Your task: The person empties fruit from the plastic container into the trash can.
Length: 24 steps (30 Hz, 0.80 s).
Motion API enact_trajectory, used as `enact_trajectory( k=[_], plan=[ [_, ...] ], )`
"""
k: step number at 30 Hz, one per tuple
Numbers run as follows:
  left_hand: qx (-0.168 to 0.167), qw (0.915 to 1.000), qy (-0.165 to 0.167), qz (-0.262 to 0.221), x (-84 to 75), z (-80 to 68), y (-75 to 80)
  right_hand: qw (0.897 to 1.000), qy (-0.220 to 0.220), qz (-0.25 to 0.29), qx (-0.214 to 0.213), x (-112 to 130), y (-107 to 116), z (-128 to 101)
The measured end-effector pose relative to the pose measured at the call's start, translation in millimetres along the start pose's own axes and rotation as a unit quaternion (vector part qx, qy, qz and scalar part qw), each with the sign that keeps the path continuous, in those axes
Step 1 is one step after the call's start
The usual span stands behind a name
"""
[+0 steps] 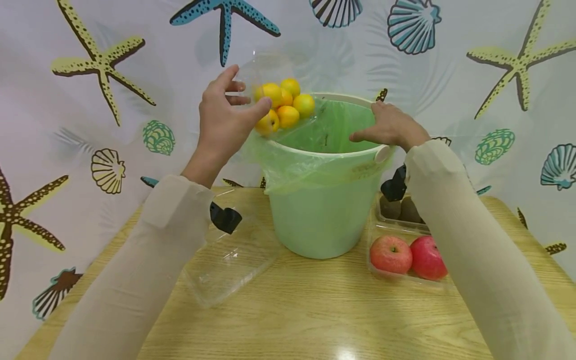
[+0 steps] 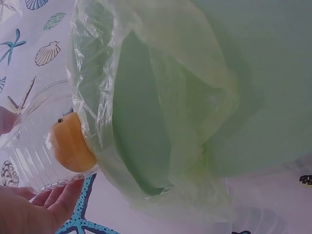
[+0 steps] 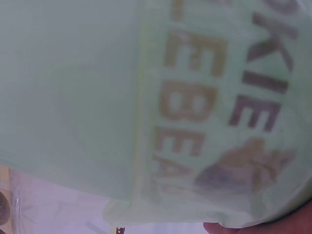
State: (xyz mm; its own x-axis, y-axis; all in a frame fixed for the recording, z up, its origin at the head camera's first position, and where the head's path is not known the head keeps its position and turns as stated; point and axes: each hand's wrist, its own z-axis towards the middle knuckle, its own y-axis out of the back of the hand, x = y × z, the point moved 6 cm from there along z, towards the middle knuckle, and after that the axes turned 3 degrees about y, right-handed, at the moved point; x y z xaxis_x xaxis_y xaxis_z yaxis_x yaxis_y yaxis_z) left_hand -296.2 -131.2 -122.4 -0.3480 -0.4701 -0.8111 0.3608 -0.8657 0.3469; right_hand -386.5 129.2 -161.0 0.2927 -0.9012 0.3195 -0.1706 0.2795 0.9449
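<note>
While the L hand (image 1: 225,115) pinches a clear box (image 1: 270,67) w/ its thumb & fingers, the box tips toward the mouth of a big green bucket (image 1: 319,215). So the L grip is grasping the box. At least 6 yellow fruits (image 1: 288,117) sit bunched up in the box, at the L side of the bucket's rim (image 1: 333,153). Can't tell if the box touches the rim.

The R hand (image 1: 396,127) is at the R side of the rim, w/ its thumb stuck out by the bucket's mouth. The R grip looks loose, not clenched. In the R wrist view just a bit of that hand shows, next to the bag.

A thin green bag (image 1: 297,172) lines the bucket & hangs down over the outside. Big letters (image 3: 190,102) & a blurry pic (image 3: 243,168) show there in the R wrist view; some letters are cut off.

The bucket stands upright on the wood tabletop (image 1: 315,315). On its L lies a clear plastic tray (image 1: 229,272). On its R, 2 red apples (image 1: 391,254) sit in a clear box, w/ brown round things (image 1: 400,208) in a box just behind, partly hid by the R arm. Sea stars & shells cover the cloth (image 1: 180,75) in back.
</note>
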Motion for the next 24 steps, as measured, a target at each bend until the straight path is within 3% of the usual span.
enact_trajectory(
  k=[24],
  plan=[
    [-0.003, 0.9986, -0.048, 0.022, -9.6, -1.0, -6.3, 1.000, 0.001, 0.001, 0.002, -0.6, 1.8, 1.5]
  ],
)
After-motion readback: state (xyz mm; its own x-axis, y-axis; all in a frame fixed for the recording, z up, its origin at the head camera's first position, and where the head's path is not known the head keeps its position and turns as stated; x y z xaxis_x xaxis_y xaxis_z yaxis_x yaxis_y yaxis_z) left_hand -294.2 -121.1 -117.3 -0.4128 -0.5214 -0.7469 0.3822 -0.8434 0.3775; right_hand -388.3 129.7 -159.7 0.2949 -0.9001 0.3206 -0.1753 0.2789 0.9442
